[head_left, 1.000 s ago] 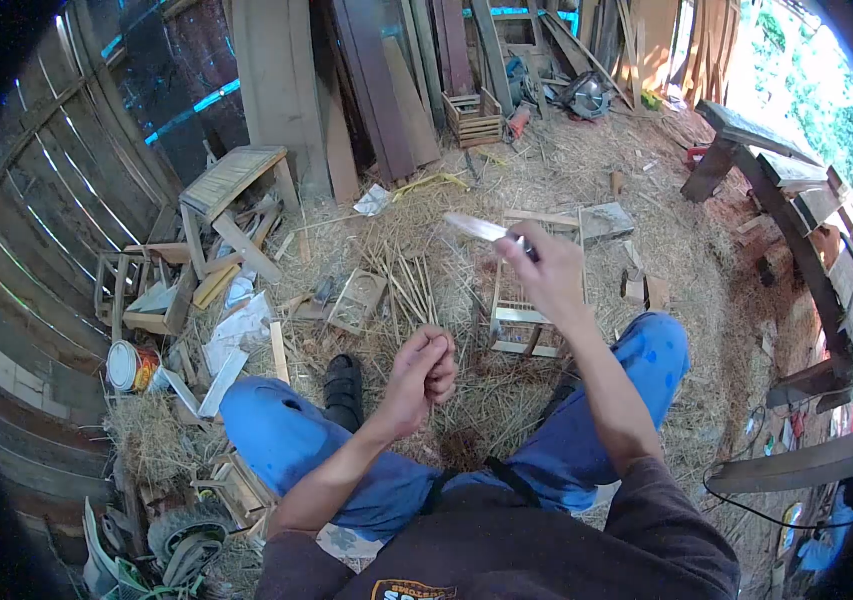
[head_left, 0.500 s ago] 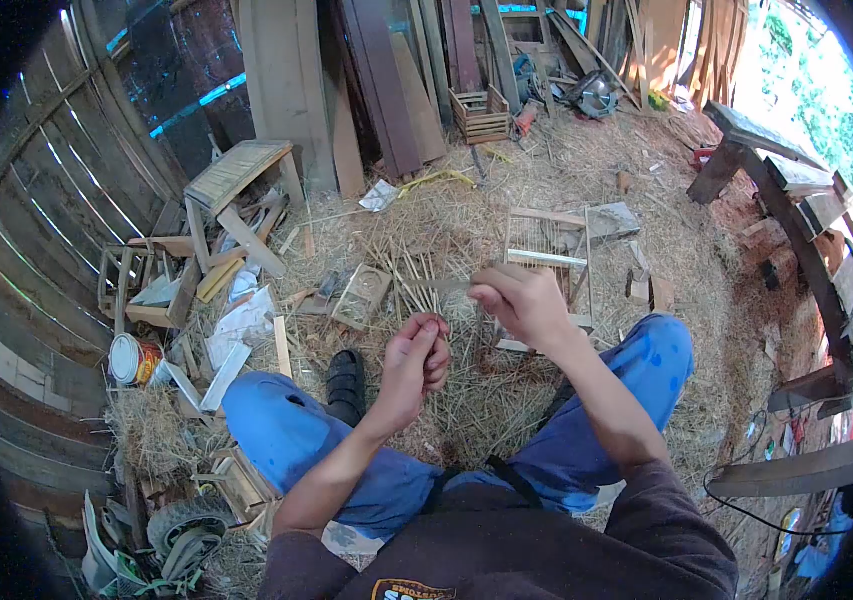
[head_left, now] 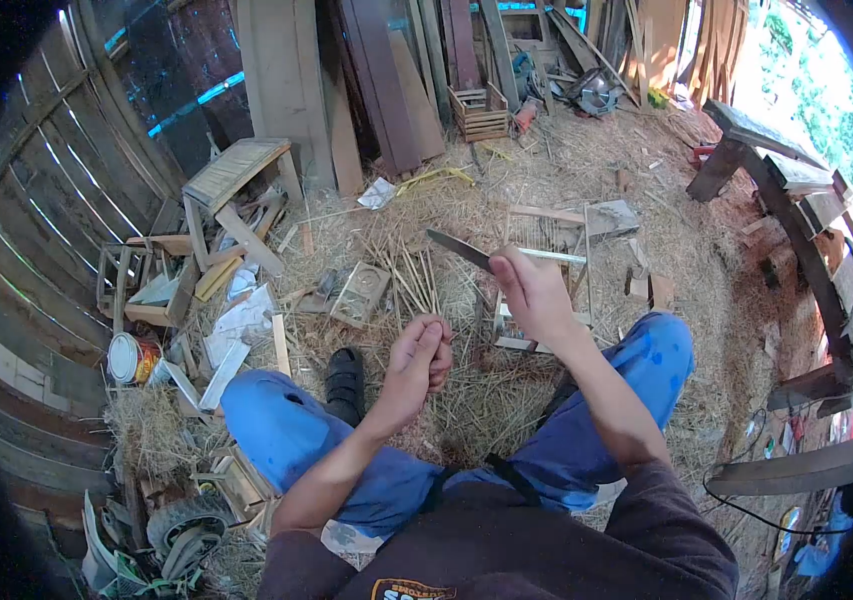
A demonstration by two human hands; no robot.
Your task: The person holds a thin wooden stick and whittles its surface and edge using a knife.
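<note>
My right hand (head_left: 536,293) is closed round the handle of a knife (head_left: 458,248), its dark blade pointing up and to the left. Lower and to the left, my left hand (head_left: 413,368) is closed in a pinch; whatever is between its fingers is too small to make out. Just beyond it, several thin sticks (head_left: 408,272) lie loosely bunched on the straw. Behind my right hand stands a cage-like wooden frame with thin bars (head_left: 546,217), partly hidden by that hand. A small wooden block with rounded hollows (head_left: 360,295) lies left of the sticks.
A small wooden table (head_left: 238,170) stands at the left, with a paint can (head_left: 134,358) nearer me. At the back are a slatted crate (head_left: 479,113), a circular saw (head_left: 596,95) and leaning boards (head_left: 376,80). A timber bench (head_left: 796,210) runs along the right.
My right hand has turned and drawn slightly right and back, swinging the knife blade up and away from my left hand. My left hand has hardly moved.
</note>
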